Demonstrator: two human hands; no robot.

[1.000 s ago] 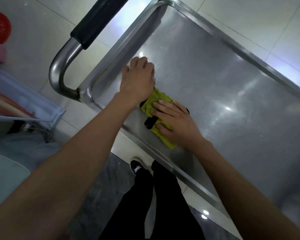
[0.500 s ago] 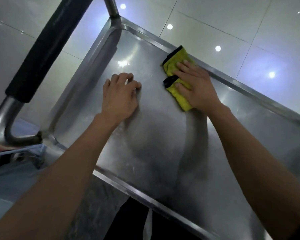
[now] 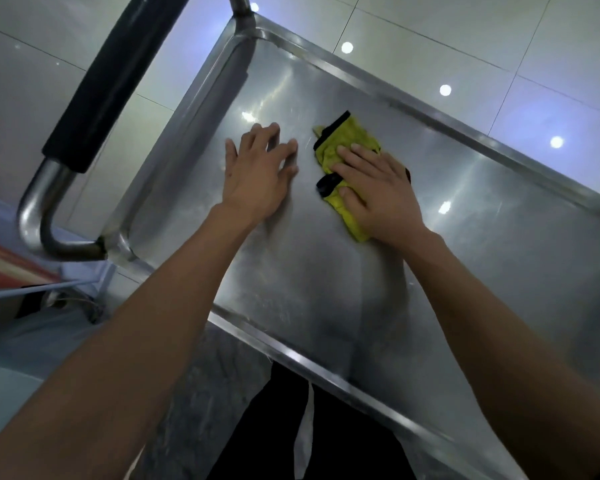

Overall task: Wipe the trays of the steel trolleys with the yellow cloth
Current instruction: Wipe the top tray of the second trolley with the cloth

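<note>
Glossy white floor tiles (image 3: pixel 465 26) surround the steel trolley tray (image 3: pixel 499 271); the right hand (image 3: pixel 378 192), flat, has pulled the crumpled yellow cloth (image 3: pixel 340 147) back from the far rim to mid-tray, so wiping continues. The left hand (image 3: pixel 257 174) rests flat, holding nothing.

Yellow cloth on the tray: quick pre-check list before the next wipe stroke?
1. Cloth under the right hand, fingers flat on it: ok.
2. Cloth lying on the tray surface, inside the rim: ok.
3. Left hand resting flat on the tray, apart from the cloth: ok.
4. Tray surface beyond the right hand free of objects: ok.
5. Cloth spread flat: not ok, bunched with black edging folded over.
6. Tray already clean or dry: cannot tell, glare.
</note>
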